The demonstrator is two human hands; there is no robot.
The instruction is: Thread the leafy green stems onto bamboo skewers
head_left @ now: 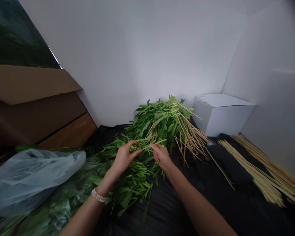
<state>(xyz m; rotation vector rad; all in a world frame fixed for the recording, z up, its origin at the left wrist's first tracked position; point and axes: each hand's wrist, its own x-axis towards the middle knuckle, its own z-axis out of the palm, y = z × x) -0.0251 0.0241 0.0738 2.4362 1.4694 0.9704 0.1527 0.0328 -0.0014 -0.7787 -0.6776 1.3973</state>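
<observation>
Near the middle, my left hand (126, 155) pinches thin green stems between thumb and fingers, a beaded bracelet round its wrist. Just to its right, my right hand (161, 156) is closed on a green stem whose end points to the right. Loose leafy greens (134, 183) lie under and in front of both hands. Behind them rises a heap of leafy greens (157, 114) with pale cut ends on top. Thin wooden sticks (190, 136) stick out from the right side of that heap.
A clear plastic bag (34, 177) lies at the left beside a cardboard box (34, 111). At the right are a white box (223, 113), a dark flat case (229, 162) and bundles of long sticks (258, 173). Black sheeting (167, 206) covers the surface.
</observation>
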